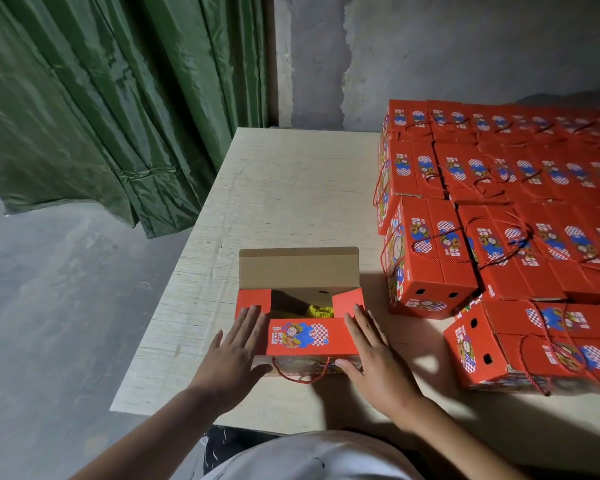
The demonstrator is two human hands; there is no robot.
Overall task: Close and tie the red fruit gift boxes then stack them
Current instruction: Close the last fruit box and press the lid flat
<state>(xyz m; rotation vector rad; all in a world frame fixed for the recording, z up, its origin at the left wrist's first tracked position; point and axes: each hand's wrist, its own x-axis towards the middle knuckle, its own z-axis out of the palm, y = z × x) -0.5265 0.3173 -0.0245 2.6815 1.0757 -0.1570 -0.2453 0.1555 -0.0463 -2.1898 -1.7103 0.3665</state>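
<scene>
The open red box [300,320] sits on the near part of the table [284,202], right in front of me, with its near flap folded down flat and its far flap [298,268] standing up, plain brown on the inside. The two short side flaps are folded in, and something yellow and netted [321,310] shows in the gap between them.

My left hand [234,348] lies flat along the box's left end, fingers straight and together, holding nothing. My right hand [374,344] lies the same way on the right end, fingers spread a little, thumb at the lower front corner.

The risk I see is the far flap coming down over side flaps that spring back up, so the lid buckles or sits crooked. If the yellow padding rides high, it could get pinched in the seam. The red cord handle [300,374] hangs loose under the front edge and could be trapped beneath the box if I slide it.

The box is thin corrugated card, glossy printed red outside, matte brown within, with crisp creases. The cord looks twisted and limp. To my right, the finished boxes [506,209] are packed in close rows, their cords looped over the lids. The table is pale wood grain; behind it hang a shiny green curtain [101,98] and a rough grey wall [447,46].
</scene>
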